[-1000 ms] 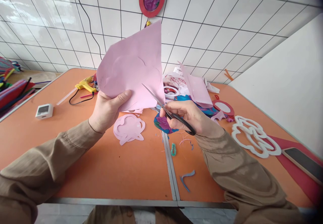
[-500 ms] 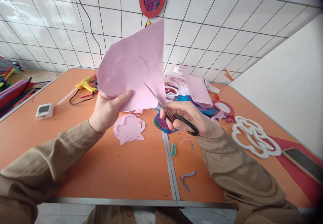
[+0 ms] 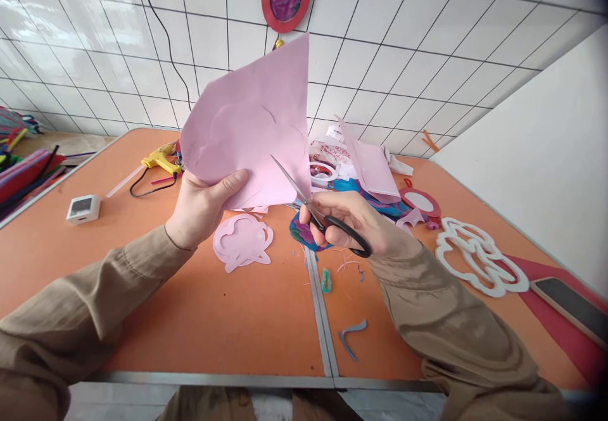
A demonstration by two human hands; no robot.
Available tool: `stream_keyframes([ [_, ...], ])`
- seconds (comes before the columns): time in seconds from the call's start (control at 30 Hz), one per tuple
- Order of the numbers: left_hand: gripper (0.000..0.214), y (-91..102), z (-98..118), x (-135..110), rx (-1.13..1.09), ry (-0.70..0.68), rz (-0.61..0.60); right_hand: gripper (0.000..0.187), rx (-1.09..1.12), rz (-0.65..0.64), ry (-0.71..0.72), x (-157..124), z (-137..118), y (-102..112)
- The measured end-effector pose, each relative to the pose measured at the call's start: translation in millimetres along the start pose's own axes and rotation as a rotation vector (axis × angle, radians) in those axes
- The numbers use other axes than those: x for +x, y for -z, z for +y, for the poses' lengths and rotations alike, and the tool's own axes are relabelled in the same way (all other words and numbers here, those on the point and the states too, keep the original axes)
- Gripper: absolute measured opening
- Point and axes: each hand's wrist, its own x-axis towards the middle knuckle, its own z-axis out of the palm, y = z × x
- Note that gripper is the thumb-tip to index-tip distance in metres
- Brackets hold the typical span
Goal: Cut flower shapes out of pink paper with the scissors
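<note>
Pink sheet (image 3: 247, 123) stands raised over the middle of the counter (image 3: 213, 313). The left hand (image 3: 202, 209) has its grip pinching the lower edge. The right hand (image 3: 351, 218) has its grip closed on the scissors (image 3: 308, 202), whose blades meet the sheet's lower right edge. Better, I think, to hold the sheet taut, cut short and turn the sheet, not the blades.
</note>
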Motion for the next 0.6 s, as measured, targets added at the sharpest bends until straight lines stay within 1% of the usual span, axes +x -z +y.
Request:
stream_keyframes([
  [0.17,0.046,-1.5,1.8,0.1,0.014,-0.019,0.003,0.054,0.014,-0.030,0.049,-0.3,-1.8,0.5],
  [0.27,0.044,-0.8,1.0,0.2,0.023,-0.025,0.000,0.055,-0.024,-0.012,0.036,0.5,-0.4,1.1],
  [0.6,0.047,1.5,-1.3,0.5,0.038,-0.032,0.011,0.058,-0.061,0.038,-0.005,0.5,1.4,-0.4],
])
